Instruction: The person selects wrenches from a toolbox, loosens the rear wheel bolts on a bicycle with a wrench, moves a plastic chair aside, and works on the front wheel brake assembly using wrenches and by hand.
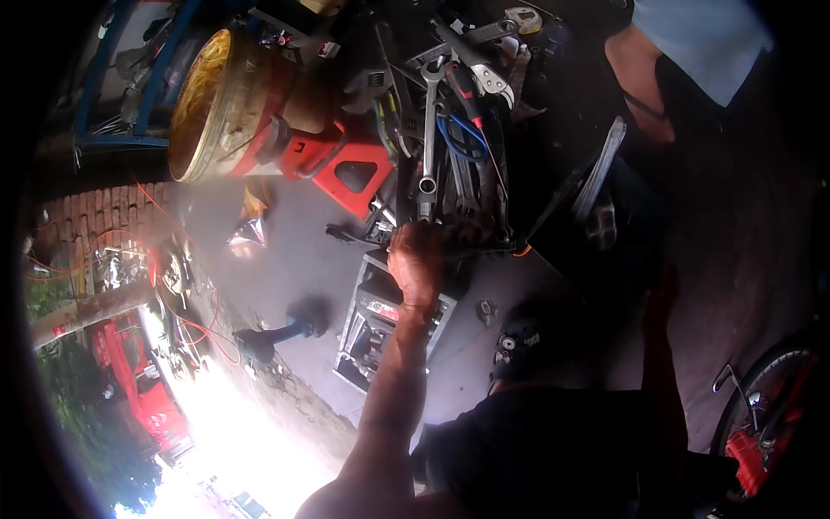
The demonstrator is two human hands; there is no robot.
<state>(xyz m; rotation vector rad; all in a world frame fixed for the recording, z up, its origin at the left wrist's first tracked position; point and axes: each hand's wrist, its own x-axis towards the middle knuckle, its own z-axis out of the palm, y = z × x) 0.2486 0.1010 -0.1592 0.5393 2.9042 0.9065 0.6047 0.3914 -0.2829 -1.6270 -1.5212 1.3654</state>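
Knuckles up, the left grip (pixel 415 264) rests at the near edge of a dark tool tray (pixel 484 252), its fingers hidden behind the back of the hand, so I cannot tell whether they are clamped on anything; the pose would suit steadying that edge or reaching a tool end just beyond it. Its nearest clear neighbour is a combination wrench (pixel 430 130), lying lengthwise on top of the heap with its ring end toward the near edge and its open end toward the far one, probably left uppermost because it is too long to settle among the rest. A red-and-black screwdriver (pixel 464 91) slants beside it toward the right edge, locking pliers (pixel 494 82) lie near the far right corner, and an adjustable wrench (pixel 367 86) shows at the far left. Blue handles (pixel 462 143) sit under the screwdriver, and this overlap would hinder lifting any lower piece. On the right, the forearm (pixel 661 346) runs up into shadow; the right grip is lost there, its state impossible to judge. Beyond the left edge, a red plastic piece (pixel 363 154) and a stained bucket (pixel 216 121) crowd that side, while a grey metal frame (pixel 349 316) stands below the left arm. Another person's bare limb (pixel 635 69) and light-blue clothing (pixel 709 43) appear past the far right corner, and a bicycle wheel (pixel 750 381) is well apart at lower right.
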